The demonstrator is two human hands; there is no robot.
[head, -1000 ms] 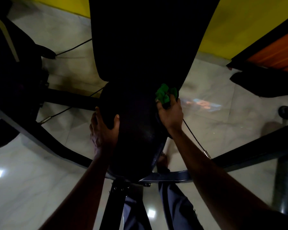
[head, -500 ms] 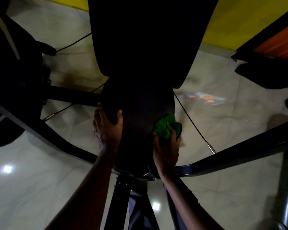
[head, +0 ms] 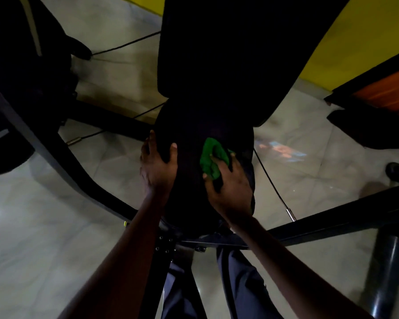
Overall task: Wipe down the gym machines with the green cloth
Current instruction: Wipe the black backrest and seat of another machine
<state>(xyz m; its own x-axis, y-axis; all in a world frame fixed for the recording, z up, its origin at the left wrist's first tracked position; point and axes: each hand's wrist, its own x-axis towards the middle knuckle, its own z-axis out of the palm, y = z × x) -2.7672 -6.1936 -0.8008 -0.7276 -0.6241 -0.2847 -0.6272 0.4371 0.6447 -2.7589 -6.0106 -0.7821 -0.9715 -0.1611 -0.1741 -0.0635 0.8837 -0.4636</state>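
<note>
Glossy tiled floor, yellow wall, orange panel

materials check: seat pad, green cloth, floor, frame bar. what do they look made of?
seat pad: dark, matte, rounded; probably vinyl over foam, too dim to confirm.
green cloth: soft fabric, bunched in folds under the right hand.
floor: glossy pale tile, with light reflections and joint lines.
frame bar: black painted metal, likely steel.

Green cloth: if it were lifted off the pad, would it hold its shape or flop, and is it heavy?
Probably floppy: the cloth sits bunched in soft folds under the right hand. Likely light, since it looks thin and one hand alone handles it. It should slide fairly easily over the smooth black pad, so it probably needs pressure to wipe.
</note>
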